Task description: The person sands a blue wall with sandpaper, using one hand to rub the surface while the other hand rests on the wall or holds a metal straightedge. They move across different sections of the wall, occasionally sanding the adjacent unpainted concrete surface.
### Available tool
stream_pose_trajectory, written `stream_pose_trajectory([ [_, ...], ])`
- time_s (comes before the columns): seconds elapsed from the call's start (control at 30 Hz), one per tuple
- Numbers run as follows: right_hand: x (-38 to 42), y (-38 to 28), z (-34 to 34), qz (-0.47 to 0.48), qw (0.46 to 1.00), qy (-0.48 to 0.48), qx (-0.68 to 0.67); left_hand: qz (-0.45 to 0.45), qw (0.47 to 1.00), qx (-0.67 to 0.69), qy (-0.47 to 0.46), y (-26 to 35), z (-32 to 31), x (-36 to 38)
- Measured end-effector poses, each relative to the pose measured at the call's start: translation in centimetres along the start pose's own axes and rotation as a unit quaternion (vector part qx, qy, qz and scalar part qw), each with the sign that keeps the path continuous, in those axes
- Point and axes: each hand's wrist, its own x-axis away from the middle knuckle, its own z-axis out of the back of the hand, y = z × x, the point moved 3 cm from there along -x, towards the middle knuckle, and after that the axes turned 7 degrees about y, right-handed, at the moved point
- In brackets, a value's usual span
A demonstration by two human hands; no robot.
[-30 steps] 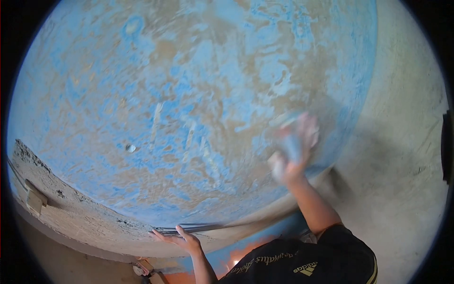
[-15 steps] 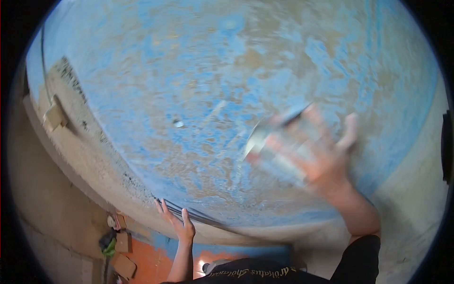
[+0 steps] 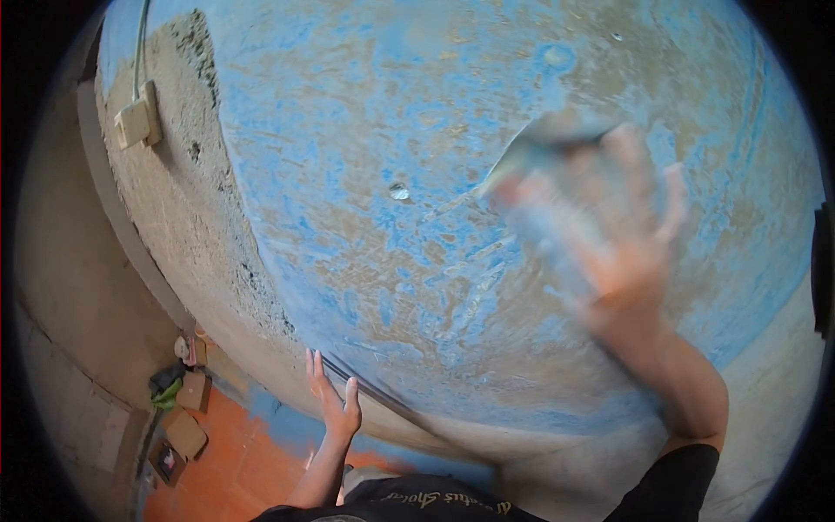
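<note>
A blue wall (image 3: 339, 261) with paint worn through in grey-brown patches fills most of the view. My right hand (image 3: 622, 252), smeared by motion, presses a thin sheet of sandpaper (image 3: 557, 135) against it with fingers spread. The sheet's curled upper edge shows beyond the fingertips; the palm covers much of the rest. Lower down, my left hand (image 3: 335, 404) is open, its fingers stretched upward at the wall's lower left edge, near some dark lines. Nothing is seen in it.
An electrical socket box (image 3: 135, 122) with a cable is fixed on the rough bare plaster (image 3: 187, 196) at left. A small shiny spot (image 3: 398, 190) marks the wall. Cardboard boxes (image 3: 184, 433) sit on the orange floor (image 3: 243, 465) below.
The view has shifted, so the wall features sit further right and higher. My right hand with the sandpaper appears higher and further right. My left hand stays open near the wall's edge.
</note>
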Motion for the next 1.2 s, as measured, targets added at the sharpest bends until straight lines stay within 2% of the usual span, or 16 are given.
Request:
stream_pose_trajectory([
  [0.13,3.6,-4.0,-1.8,0.200,0.971,-0.112,-0.066,0.022,1.000,-0.002,-0.020,-0.2,0.3,1.5],
  [0.2,1.8,-1.6,-1.4,0.104,0.994,-0.008,-0.022,0.008,1.000,-0.007,-0.029,-0.4,0.4,1.4],
  [0.27,-1.4,1.1,1.9,-0.048,0.997,0.017,0.054,-0.008,0.999,-0.012,-0.037,-0.7,0.5,1.2],
  [0.3,-0.8,0.5,1.3,-0.051,0.998,0.012,0.038,-0.011,0.999,-0.015,-0.029,-0.6,0.7,0.8],
  [0.37,1.7,-2.4,-1.4,-0.052,0.999,-0.005,0.005,-0.008,1.000,-0.018,-0.014,0.1,0.6,0.4],
  [0.4,3.8,-5.2,-2.7,0.036,0.995,-0.074,-0.049,-0.006,1.000,-0.016,-0.011,0.4,0.4,0.4],
  [0.47,5.0,-6.9,-3.4,0.096,0.985,-0.108,-0.092,-0.017,1.000,-0.013,0.008,0.7,0.1,-0.4],
  [0.53,3.5,-5.5,-2.6,0.035,0.995,-0.046,-0.076,-0.053,0.999,-0.003,-0.007,0.8,-0.5,-0.8],
  [0.57,2.0,-3.5,-1.5,-0.001,0.999,-0.046,0.009,-0.066,0.998,0.001,-0.016,0.9,-0.7,-0.5],
  [0.73,4.4,-5.9,-2.9,0.159,0.969,-0.175,-0.067,-0.044,0.998,0.003,-0.035,0.7,-0.5,0.1],
  [0.83,3.8,-6.2,-3.1,0.209,0.963,-0.149,-0.087,-0.049,0.998,-0.005,-0.028,0.0,0.2,-0.2],
  [0.93,-1.2,-2.4,-1.0,0.081,0.993,-0.082,-0.023,-0.046,0.999,-0.003,-0.014,-1.2,0.8,-1.1],
  [1.0,-3.6,-2.1,-0.3,0.033,0.997,-0.074,0.015,-0.043,0.999,-0.004,-0.011,-2.0,1.6,-1.5],
  [1.2,-2.6,-10.2,-5.5,0.142,0.965,-0.175,-0.133,-0.045,0.999,-0.009,0.030,-3.9,5.2,-6.3],
])
